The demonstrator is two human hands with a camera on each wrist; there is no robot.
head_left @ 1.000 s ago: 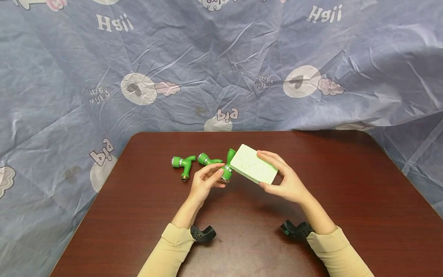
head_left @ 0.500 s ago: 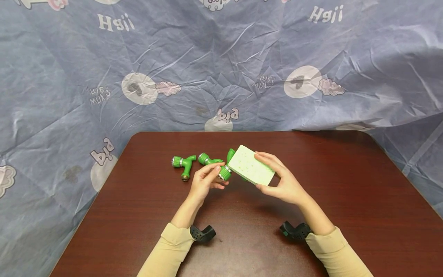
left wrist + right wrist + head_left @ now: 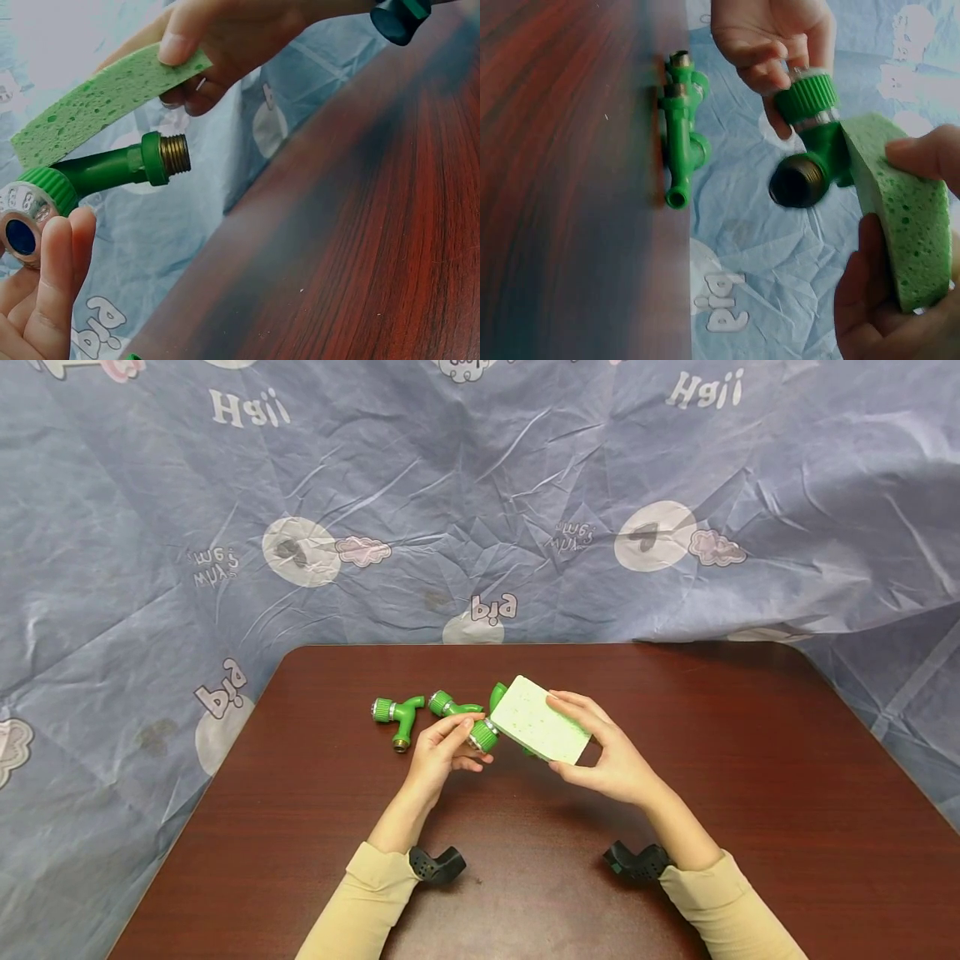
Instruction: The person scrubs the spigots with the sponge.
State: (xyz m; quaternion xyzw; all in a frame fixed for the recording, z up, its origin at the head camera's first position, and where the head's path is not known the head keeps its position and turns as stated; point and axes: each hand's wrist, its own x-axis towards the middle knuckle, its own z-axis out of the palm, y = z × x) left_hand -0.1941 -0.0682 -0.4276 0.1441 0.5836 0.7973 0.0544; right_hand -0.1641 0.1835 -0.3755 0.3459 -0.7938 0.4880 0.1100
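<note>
My left hand (image 3: 437, 756) grips a green tap (image 3: 105, 171) by its ribbed knob, above the table. The tap's brass threaded end shows in both wrist views. My right hand (image 3: 611, 756) holds a pale green sponge (image 3: 542, 720) between thumb and fingers, and the sponge's face lies against the tap's body. In the head view the sponge hides much of that tap. Two more green taps lie on the table to the left: one tap (image 3: 403, 718) in full view, and another tap (image 3: 450, 703) partly behind my left hand.
The dark red-brown table (image 3: 750, 777) spreads under both arms. Behind it hangs a wrinkled blue-grey printed cloth (image 3: 480, 510). A black wrist mount (image 3: 437, 865) sits on the left wrist, and a similar black mount (image 3: 636, 862) on the right.
The sponge and right hand have shifted slightly left and down along the tap. The held tap has turned a little, its knob moving left. The two lying taps stay put.
</note>
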